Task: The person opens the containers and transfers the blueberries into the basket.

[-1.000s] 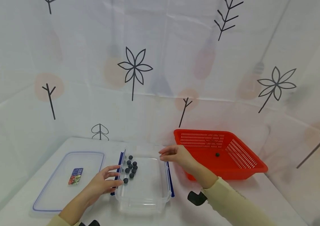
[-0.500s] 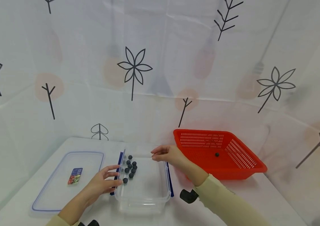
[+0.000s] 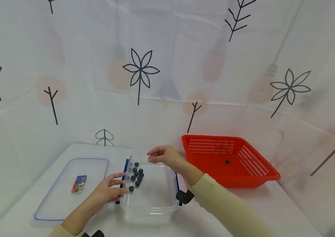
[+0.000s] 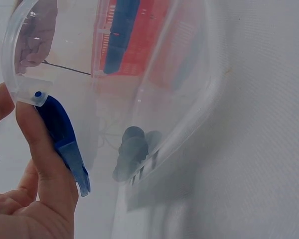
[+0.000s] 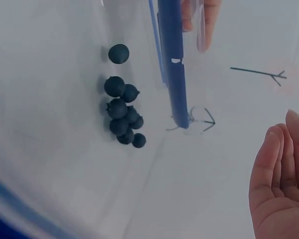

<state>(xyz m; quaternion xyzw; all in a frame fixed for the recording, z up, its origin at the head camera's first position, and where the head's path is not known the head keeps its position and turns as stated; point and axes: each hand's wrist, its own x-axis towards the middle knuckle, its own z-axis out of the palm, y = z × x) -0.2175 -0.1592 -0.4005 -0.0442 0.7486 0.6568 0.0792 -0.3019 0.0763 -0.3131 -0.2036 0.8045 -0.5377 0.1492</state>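
A clear plastic food box with blue side latches stands mid-table, its top uncovered. Several blueberries lie along its left side. My left hand rests against that side, fingers loosely spread and tips at the rim and the blue latch. Over the box's far end is my right hand, its thumb and fingertips drawn close together. In the right wrist view the right fingers cup inward, and I cannot tell whether something sits between them. A single blueberry lies in the red basket.
The box's clear lid, edged in blue and bearing a printed label, lies on the table to the left. Behind the table hangs a patterned cloth. The red basket stands right of the box, near the table's back.
My right hand has moved left from beside the basket, past the box's right edge to over its far end. My left hand, the box and the blueberries stay put.
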